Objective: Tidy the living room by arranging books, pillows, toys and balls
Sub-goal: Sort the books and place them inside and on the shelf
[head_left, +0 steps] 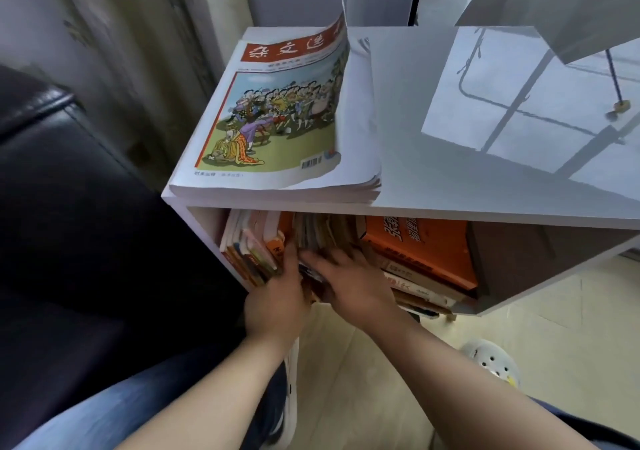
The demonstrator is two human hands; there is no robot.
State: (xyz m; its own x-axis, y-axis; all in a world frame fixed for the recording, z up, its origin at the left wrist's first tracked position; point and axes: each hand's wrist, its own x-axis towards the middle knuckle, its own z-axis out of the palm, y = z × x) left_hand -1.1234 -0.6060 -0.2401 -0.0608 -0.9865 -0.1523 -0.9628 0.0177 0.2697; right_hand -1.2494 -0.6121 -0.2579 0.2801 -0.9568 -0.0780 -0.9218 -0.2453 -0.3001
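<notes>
Inside the open compartment of the white bookshelf (pixel 450 179), upright books (pixel 249 248) stand at its left end. At its right end, an orange book (pixel 422 252) with white Chinese characters, only partly legible, lies on top of a flat stack. At centre, the left hand (pixel 277 300) shows a flat grip, its straight fingers slipped between upright spines. The right hand (pixel 353 286) shows a spread grip, its blurred fingers resting on the middle books.

On the bookshelf's glossy top lies a thick magazine (pixel 277 113) with its cover corner curled upward. Its red banner reads "杂文选", the last character hidden, with a cartoon crowd and a barcode beneath.

Left of the bookshelf are a black leather sofa (pixel 52 207) and a patterned curtain (pixel 121 51). Below it is a pale wood floor (pixel 381 363).
</notes>
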